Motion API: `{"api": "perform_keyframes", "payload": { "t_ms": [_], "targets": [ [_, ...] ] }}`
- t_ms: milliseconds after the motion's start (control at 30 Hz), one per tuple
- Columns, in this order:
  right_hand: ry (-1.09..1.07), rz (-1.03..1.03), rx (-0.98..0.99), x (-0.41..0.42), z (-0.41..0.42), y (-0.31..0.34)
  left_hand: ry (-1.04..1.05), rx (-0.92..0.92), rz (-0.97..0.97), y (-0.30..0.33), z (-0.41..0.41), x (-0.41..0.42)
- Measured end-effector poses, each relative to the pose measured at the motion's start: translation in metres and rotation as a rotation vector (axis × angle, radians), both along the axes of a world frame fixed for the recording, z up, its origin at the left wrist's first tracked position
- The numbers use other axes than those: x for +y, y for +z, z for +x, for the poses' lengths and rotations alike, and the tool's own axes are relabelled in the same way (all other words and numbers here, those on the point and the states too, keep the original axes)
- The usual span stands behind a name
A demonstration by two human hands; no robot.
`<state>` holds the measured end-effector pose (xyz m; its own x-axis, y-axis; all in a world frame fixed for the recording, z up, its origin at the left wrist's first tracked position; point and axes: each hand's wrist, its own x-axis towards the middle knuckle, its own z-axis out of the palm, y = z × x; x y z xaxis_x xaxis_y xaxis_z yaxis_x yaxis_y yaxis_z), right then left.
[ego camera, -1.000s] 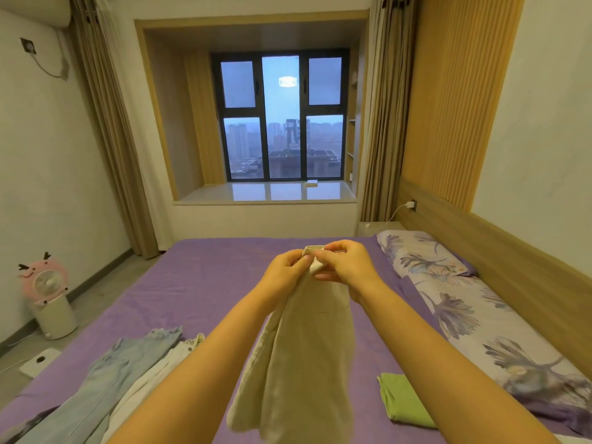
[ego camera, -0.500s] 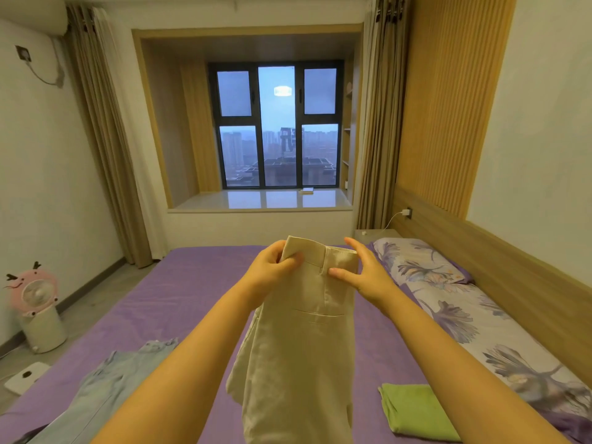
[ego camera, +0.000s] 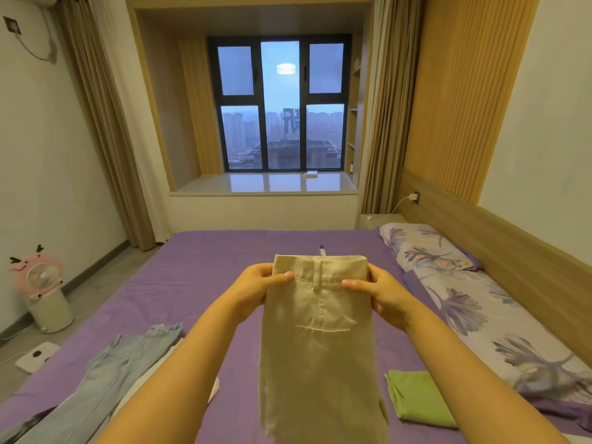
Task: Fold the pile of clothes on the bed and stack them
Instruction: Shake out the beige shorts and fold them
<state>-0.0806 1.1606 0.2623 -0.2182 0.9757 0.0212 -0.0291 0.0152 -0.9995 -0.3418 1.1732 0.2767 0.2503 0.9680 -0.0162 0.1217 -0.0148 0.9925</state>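
The beige trousers [ego camera: 317,341] hang in front of the bed [ego camera: 205,277], hiding the purple sheet behind them; whether their hem touches the bed cannot be told. The fingers of the left hand [ego camera: 256,283] and right hand [ego camera: 382,291] lie behind the waistband, only the thumbs showing. The light blue jeans [ego camera: 105,373] near the bed's left edge run out of the picture's bottom and pass under the left forearm. A white garment [ego camera: 166,370] beside them is mostly covered. A dark cloth [ego camera: 22,426] at the bottom left corner is cut off. A small item on the window sill [ego camera: 310,174] is too small to tell.
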Motion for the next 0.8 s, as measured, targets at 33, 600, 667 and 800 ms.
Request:
{"api": "perform_keyframes", "payload": {
  "t_ms": [33, 600, 667, 800],
  "targets": [
    [0.001, -0.014, -0.078, 0.002, 0.001, -0.005, -0.026, 0.044, -0.019, -0.006, -0.003, 0.002],
    [-0.187, -0.047, -0.613, 0.033, 0.003, -0.097, 0.079, 0.491, 0.063, -0.113, 0.020, 0.046],
    [-0.141, -0.105, -0.607, 0.027, 0.005, -0.104, 0.051, 0.551, 0.055, -0.124, 0.020, 0.043],
    [-0.079, -0.235, -0.471, 0.016, 0.009, -0.098, -0.009, 0.519, 0.009, -0.128, 0.017, 0.042]
  ]
}}
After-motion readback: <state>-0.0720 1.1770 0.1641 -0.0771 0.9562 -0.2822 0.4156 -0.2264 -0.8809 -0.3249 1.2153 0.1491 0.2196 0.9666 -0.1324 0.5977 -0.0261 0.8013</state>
